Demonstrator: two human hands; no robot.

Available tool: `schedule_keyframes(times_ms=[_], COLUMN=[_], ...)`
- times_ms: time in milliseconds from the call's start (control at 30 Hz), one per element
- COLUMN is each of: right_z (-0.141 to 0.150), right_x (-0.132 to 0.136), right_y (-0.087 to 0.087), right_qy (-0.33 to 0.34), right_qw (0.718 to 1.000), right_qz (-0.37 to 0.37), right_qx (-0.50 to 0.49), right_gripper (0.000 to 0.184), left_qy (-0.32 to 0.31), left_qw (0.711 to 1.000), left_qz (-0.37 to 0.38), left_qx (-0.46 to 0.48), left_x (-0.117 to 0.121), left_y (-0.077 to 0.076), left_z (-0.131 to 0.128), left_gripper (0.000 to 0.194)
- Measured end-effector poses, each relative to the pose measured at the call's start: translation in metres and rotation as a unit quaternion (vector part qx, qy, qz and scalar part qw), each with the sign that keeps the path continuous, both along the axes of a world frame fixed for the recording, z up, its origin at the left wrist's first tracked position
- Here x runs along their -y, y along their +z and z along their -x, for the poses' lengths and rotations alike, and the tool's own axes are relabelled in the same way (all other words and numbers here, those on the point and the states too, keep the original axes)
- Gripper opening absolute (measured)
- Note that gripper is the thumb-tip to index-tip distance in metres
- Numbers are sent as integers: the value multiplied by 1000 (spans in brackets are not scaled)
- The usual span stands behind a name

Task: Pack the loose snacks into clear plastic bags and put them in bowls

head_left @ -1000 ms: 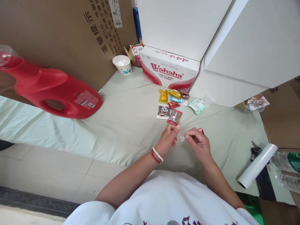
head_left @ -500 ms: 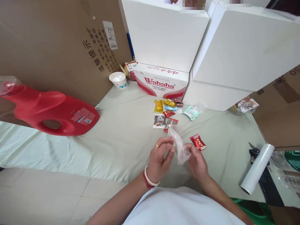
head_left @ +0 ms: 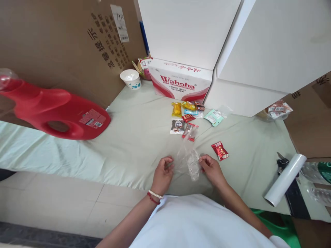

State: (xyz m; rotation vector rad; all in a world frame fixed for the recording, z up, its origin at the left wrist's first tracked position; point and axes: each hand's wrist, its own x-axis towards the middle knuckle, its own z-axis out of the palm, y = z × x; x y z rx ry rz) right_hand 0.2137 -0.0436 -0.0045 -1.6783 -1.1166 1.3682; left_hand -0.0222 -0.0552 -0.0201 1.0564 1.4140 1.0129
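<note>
A thin, clear plastic bag (head_left: 190, 160) is spread between my hands above the cloth. My right hand (head_left: 212, 170) pinches its right edge between thumb and fingers. The curled fingers of my left hand (head_left: 163, 175) close at the bag's left edge, where the film is faint. Just beyond the bag's upper end lies a red-and-clear snack packet (head_left: 190, 132), partly covered by the film. A dark packet with a white round label (head_left: 177, 126) is beside it. To the right of my right hand, a red shiny packet (head_left: 220, 151) lies apart.
Small yellow packets (head_left: 177, 109) and a mint-green pouch (head_left: 214, 117) lie before the Wahaha box (head_left: 181, 81). A paper bowl (head_left: 131, 79) stands behind left, a red jug (head_left: 62, 113) at left. On the right are a plastic film roll (head_left: 286, 179) and keys (head_left: 282, 160).
My hands have moved apart, the left one leftward and down, and the crumpled bag has opened out flatter between them. The view has tipped slightly downward.
</note>
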Motion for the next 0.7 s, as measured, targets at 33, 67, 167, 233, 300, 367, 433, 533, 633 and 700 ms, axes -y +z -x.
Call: schedule_keyframes(times_ms=[33, 67, 167, 233, 300, 367, 433, 533, 633, 700], right_z=[0, 1, 3, 4, 3, 0, -5, -10, -9, -3], right_x=[4, 7, 14, 17, 21, 26, 31, 33, 21, 7], right_y=[0, 1, 3, 2, -2, -4, -2, 10, 20, 19], right_qy=[9, 18, 36, 43, 51, 63, 59, 7, -8, 7], right_qw=[1000, 999, 995, 994, 994, 994, 991, 967, 944, 937], right_qz=[-18, -38, -79, -90, -84, -63, -66, -142, -202, -209], right_qx=[13, 26, 48, 48, 50, 62, 105, 210, 262, 281], right_gripper=[33, 32, 28, 27, 28, 29, 26, 27, 25, 25], left_qy=[1, -1, -1, -12, -51, -83, -87, -80, -77, -67], left_qw=[1000, 1000, 990, 970, 950, 939, 934, 930, 931, 935], left_qz=[-3, -12, -54, -68, -47, -7, 11, 1, -12, -26], left_qx=[-4, -19, -132, -235, -303, -332, -345, -359, -358, -346], left_x=[2, 2, -11, -29, -50, -67, -76, -76, -69, -65], left_y=[2, 5, 18, 22, 21, 18, 14, 8, 2, -2], left_z=[2, 2, -11, -26, -40, -49, -53, -54, -54, -55], left_gripper=[29, 35, 49, 56, 41, 17, 17, 16, 16, 17])
